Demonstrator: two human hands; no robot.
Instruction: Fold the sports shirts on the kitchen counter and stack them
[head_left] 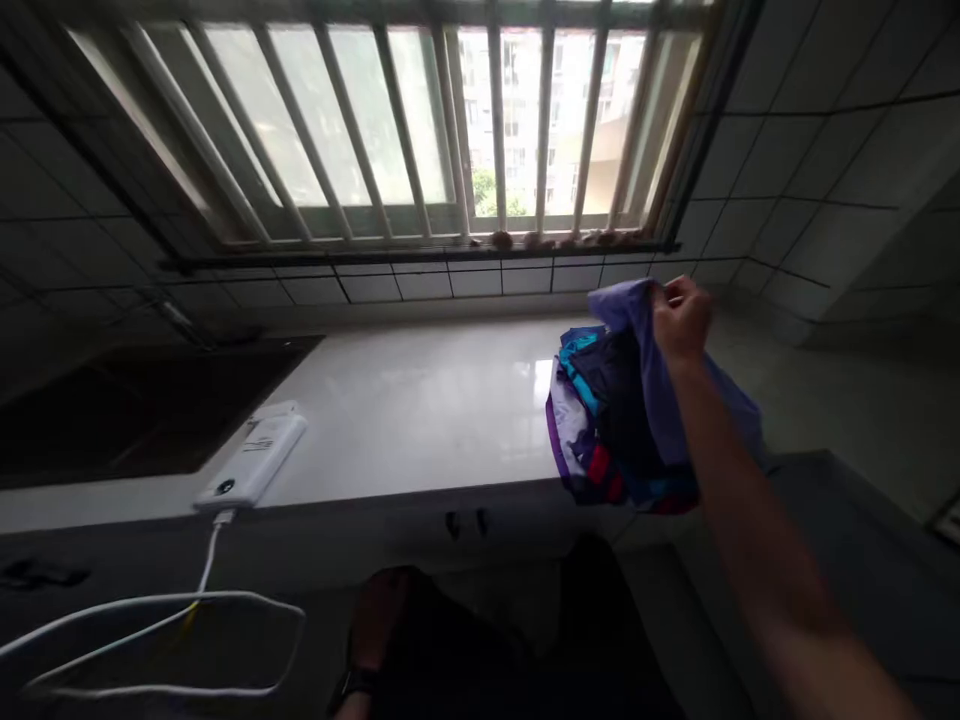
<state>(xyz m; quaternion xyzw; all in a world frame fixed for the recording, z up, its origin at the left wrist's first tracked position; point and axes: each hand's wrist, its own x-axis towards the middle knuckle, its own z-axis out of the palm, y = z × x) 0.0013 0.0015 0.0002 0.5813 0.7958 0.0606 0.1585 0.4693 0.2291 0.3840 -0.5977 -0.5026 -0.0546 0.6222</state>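
My right hand (681,318) is closed on the edge of a lavender cloth (664,390), lifting it at the right end of the counter. Under and beside the cloth lies a pile of folded clothes (577,420) in black, turquoise, white, purple and red, partly over the counter's front edge. What kind of garment the lavender cloth is cannot be made out. My left hand (381,610), with a dark band at its wrist, hangs low in shadow by my dark-clothed leg, below the counter. Its fingers are too dark to make out.
The pale countertop (420,400) runs beneath a barred window (465,130). On its left are a dark sink or cooktop panel (150,410) and a white power bank (259,455), from which a white cable (214,550) hangs over the front edge. Cabinet doors (405,525) are below.
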